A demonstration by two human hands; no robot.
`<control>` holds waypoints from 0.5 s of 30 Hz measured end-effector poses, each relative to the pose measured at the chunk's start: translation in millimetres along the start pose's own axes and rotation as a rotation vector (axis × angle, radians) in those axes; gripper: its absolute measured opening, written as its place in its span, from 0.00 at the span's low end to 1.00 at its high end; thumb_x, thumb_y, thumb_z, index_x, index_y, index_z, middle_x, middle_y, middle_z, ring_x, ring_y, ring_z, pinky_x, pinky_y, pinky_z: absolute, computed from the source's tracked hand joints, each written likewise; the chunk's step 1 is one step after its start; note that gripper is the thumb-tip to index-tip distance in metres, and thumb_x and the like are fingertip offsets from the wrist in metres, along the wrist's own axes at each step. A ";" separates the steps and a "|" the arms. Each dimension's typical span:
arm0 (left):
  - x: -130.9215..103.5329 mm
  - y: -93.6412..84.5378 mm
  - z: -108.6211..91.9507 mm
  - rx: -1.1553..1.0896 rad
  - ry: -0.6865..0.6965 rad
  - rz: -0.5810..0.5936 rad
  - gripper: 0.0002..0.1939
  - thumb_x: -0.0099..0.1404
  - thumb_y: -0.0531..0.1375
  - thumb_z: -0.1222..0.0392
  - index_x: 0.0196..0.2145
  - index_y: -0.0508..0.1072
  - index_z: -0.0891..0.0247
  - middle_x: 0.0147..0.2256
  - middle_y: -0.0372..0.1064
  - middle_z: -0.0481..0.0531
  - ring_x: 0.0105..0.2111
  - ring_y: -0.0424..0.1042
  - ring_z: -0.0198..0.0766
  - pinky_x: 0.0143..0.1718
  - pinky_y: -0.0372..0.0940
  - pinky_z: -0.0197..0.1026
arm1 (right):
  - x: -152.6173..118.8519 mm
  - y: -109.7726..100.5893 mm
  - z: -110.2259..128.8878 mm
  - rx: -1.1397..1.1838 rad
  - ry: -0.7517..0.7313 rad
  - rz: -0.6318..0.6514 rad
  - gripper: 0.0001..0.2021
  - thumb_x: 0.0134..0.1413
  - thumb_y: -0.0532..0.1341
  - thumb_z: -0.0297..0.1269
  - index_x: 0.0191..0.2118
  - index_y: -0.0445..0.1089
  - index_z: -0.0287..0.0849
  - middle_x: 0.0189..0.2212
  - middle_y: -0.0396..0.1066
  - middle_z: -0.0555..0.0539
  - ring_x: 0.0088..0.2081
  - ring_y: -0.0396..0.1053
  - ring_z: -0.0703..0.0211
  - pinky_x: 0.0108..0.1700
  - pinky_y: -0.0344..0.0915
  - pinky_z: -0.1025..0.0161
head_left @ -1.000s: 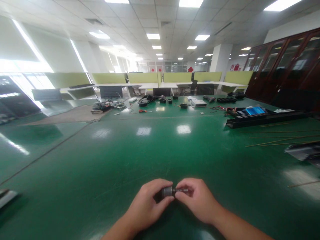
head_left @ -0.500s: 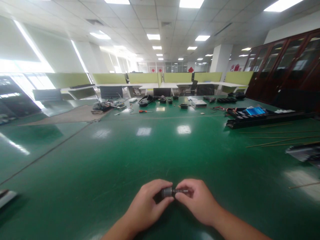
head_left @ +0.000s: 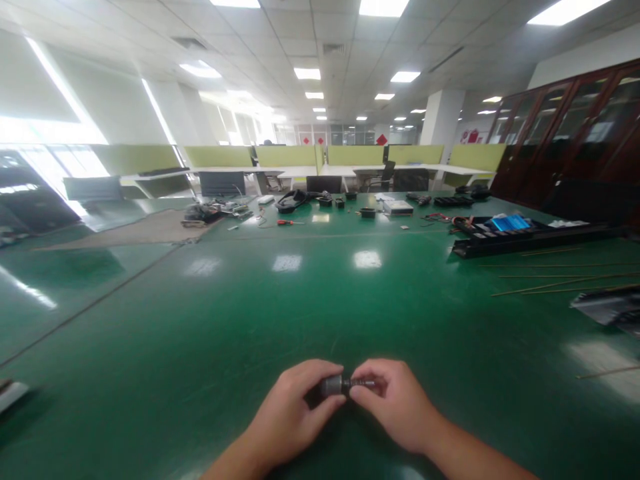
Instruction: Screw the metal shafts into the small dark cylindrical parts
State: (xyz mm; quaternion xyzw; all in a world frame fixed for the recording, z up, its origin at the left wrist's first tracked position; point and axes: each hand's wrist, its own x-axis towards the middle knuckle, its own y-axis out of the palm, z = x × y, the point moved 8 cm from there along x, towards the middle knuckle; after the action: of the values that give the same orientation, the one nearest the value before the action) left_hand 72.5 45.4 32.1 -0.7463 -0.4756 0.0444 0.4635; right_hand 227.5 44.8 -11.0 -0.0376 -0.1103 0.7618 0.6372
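Near the front of the green table (head_left: 280, 313), my left hand (head_left: 293, 410) grips a dark grey cylinder (head_left: 331, 385) between thumb and fingers. It looks like a small motor, though its exact kind is unclear. A thin, ridged metal shaft (head_left: 361, 383) projects from its right end. My right hand (head_left: 403, 407) pinches this shaft between thumb and forefinger, and its tip shows by the curled fingers. The piece lies level, pointing sideways. Part of the cylinder is covered by my left fingers.
An orange-handled screwdriver (head_left: 286, 222), small black boxes (head_left: 367, 213) and a white box (head_left: 398, 207) lie across the table's far side. At right are a long black tray (head_left: 475, 247), thin rods (head_left: 545, 290) and a plastic bag (head_left: 597, 305). A white-edged object (head_left: 13, 397) is at left.
Both hands keep the same hold on the cylinder and shaft. My left hand and the cylinder have shifted very slightly left.
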 end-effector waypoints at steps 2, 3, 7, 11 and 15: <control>-0.3 -0.5 1.5 0.007 -0.004 0.003 0.13 0.65 0.63 0.59 0.48 0.74 0.58 0.43 0.77 0.54 0.42 0.77 0.42 0.46 0.72 0.42 | 0.1 -0.4 -1.9 0.001 0.019 -0.002 0.05 0.52 0.65 0.34 0.34 0.77 0.39 0.31 0.77 0.46 0.31 0.73 0.56 0.36 0.67 0.64; -0.3 -1.2 1.8 0.009 -0.004 0.000 0.13 0.64 0.63 0.59 0.48 0.75 0.58 0.42 0.77 0.54 0.42 0.77 0.42 0.46 0.72 0.42 | 0.3 -0.3 -2.5 0.002 0.024 0.000 0.05 0.52 0.65 0.34 0.34 0.77 0.39 0.30 0.77 0.46 0.31 0.73 0.57 0.35 0.67 0.64; 0.2 -4.0 0.6 0.004 -0.003 -0.016 0.13 0.64 0.63 0.60 0.47 0.75 0.59 0.42 0.77 0.54 0.41 0.77 0.42 0.46 0.73 0.41 | 1.0 0.0 -2.8 0.003 0.023 0.006 0.05 0.52 0.65 0.34 0.34 0.77 0.39 0.29 0.76 0.46 0.31 0.71 0.58 0.35 0.66 0.65; 0.5 -5.5 -1.5 -0.001 0.005 -0.024 0.13 0.64 0.63 0.60 0.47 0.75 0.60 0.41 0.78 0.55 0.40 0.77 0.42 0.45 0.73 0.41 | 0.4 1.5 -3.4 0.009 0.029 0.017 0.05 0.52 0.65 0.34 0.34 0.76 0.38 0.28 0.75 0.47 0.29 0.70 0.59 0.33 0.65 0.65; 0.5 -5.8 -0.4 0.004 0.006 -0.031 0.13 0.64 0.63 0.60 0.47 0.75 0.59 0.41 0.78 0.54 0.41 0.77 0.42 0.45 0.73 0.42 | 0.0 1.4 -3.1 0.006 0.028 0.013 0.05 0.53 0.64 0.34 0.34 0.76 0.39 0.27 0.74 0.48 0.28 0.68 0.60 0.32 0.63 0.66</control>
State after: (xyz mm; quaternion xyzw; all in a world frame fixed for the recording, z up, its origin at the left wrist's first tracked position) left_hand 69.1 46.2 36.8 -0.7379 -0.4857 0.0358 0.4672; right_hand 226.8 45.0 -14.4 -0.0472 -0.0988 0.7657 0.6338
